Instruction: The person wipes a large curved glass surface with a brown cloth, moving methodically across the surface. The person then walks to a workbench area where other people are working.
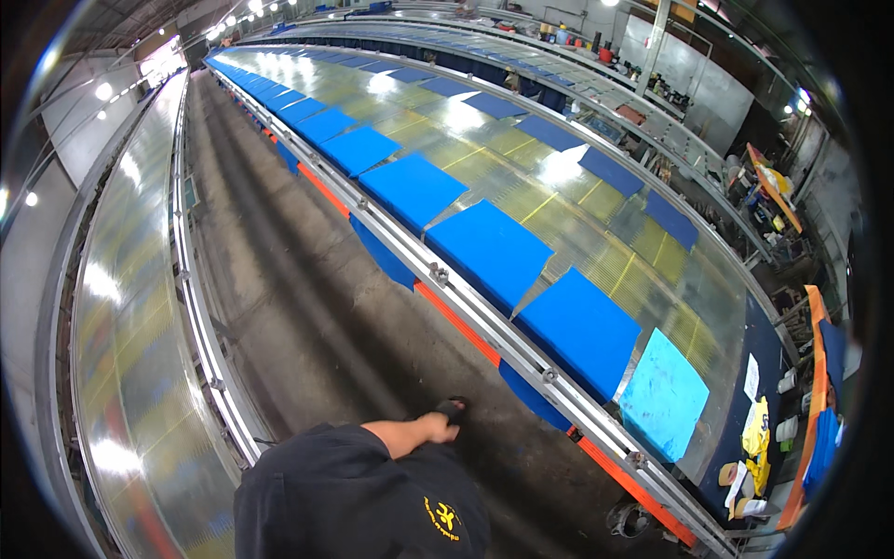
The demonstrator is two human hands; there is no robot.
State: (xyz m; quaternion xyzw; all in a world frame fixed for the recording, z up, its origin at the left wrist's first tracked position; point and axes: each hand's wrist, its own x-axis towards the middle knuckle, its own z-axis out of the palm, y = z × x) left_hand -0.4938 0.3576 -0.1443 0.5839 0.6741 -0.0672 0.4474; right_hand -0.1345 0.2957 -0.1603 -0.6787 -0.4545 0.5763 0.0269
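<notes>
In front of my dark shirt (358,494), a bare forearm reaches to the right, coming from the left side of my body. At its end is what looks like my left hand (440,429), low over the walkway; its fingers are too small and blurred to read. A small dark shape (454,406) shows just past it, and I cannot tell whether it is a shoe or something held. My right hand is out of view. Nearest on the right-hand table lie a light blue panel (664,396) and a brighter blue fabric piece (582,331).
A long table (559,219) with a metal rail (484,317) runs along my right, carrying rows of blue pieces. Another long shiny table (130,335) bounds the concrete walkway (279,279) on the left. A yellow cloth (756,443) lies at the right end.
</notes>
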